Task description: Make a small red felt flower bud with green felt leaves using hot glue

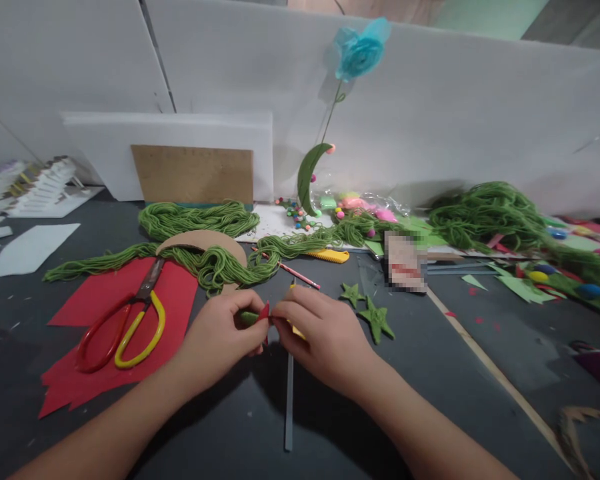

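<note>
My left hand (225, 333) is closed around a small green piece (249, 318), mostly hidden by the fingers. A small red pointed piece (265, 312) stands out at its fingertips. Right beside it, my right hand (325, 333) is pinched, its fingertips almost meeting the left ones; what they grip is hidden. Under the right hand, part of a yellow object (297, 331) shows, and a narrow grey strip (289, 407) lies on the table. Two green yarn-covered stars (377, 319) rest to the right of my right hand.
Scissors (145, 300) with red and yellow handles lie on red paper (180, 333) at left. Green yarn (200, 220) and a curved cardboard piece (205, 241) lie behind. A green crescent (307, 177) and a blue flower (363, 53) stand at the back; more yarn (487, 217) is right.
</note>
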The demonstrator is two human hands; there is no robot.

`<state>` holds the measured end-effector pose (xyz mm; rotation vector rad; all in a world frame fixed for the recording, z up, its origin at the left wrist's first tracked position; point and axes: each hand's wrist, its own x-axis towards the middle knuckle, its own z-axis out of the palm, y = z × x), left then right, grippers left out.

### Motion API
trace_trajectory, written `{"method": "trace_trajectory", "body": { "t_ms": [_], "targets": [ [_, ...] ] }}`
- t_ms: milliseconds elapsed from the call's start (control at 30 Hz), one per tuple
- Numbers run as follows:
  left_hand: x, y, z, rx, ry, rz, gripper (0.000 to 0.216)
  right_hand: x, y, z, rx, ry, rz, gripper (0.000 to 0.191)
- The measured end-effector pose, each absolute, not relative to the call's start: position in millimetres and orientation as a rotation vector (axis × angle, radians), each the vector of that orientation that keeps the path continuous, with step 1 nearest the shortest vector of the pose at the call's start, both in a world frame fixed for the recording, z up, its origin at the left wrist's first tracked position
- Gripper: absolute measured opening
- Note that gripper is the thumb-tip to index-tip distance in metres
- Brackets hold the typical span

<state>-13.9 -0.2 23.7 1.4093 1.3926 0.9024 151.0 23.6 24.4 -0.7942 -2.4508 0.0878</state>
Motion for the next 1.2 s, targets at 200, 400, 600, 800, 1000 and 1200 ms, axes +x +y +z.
{"method": "trace_trajectory", "body": {
  "t_ms": [200, 400, 600, 800, 1000, 1200],
  "targets": [
    [-19, 0, 26, 1.259, 1.196, 0.758, 0.010, 157, 35, 37, -1.036, -2.144, 1.182, 0.012],
    [-20, 0, 24, 1.245, 1.034, 0.945, 0.009, 154, 38, 27, -1.046, -1.646, 1.870, 0.017],
    [-25, 8, 24, 0.844, 1.017, 1.299, 0.008, 148, 35, 21, -1.107, -1.685, 1.859, 0.019],
    [-43, 25, 19, 0.613, 1.097, 1.517, 0.011, 163, 52, 23, -1.313, -1.708, 1.107, 0.022],
    [-20, 12, 17, 0.787, 1.114, 1.385, 0.016, 156, 45, 22, -1.179, -1.712, 0.906, 0.018],
    [-7, -2, 16, 0.955, 1.153, 1.307, 0.013, 127, 18, 14, -0.880, -1.427, 1.733, 0.017]
  ]
}}
